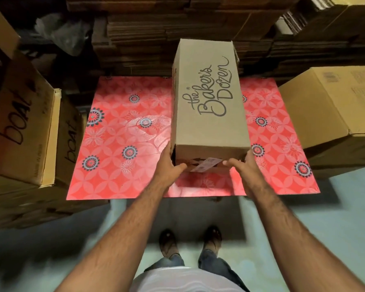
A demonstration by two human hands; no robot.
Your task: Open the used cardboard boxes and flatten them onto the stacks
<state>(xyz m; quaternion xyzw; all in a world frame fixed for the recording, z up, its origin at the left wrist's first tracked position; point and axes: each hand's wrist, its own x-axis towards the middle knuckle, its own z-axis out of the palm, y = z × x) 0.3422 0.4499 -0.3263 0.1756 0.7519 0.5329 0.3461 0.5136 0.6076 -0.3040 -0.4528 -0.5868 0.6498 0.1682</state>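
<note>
The floor (346, 218) is pale grey-green and smooth. A red flowered sheet (122, 148), flat and patterned with dark round flowers, lies on it, or on something low that cannot be made out; its far edge meets the tall piles of flattened cardboard (156, 30) at the back. To the left of the sheet stand stacked boxes printed "boat" (19, 123). To the right stands a plain brown box (333, 110), overlapping the sheet's right edge. The person's two sandalled feet (190, 241) stand on the floor just before the sheet's near edge.

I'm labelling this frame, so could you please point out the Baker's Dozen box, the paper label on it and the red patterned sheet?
Baker's Dozen box (209, 98), head view, printed top face.
Paper label (207, 164), head view, its middle.
Red patterned sheet (122, 131), head view, bare left part.
</note>
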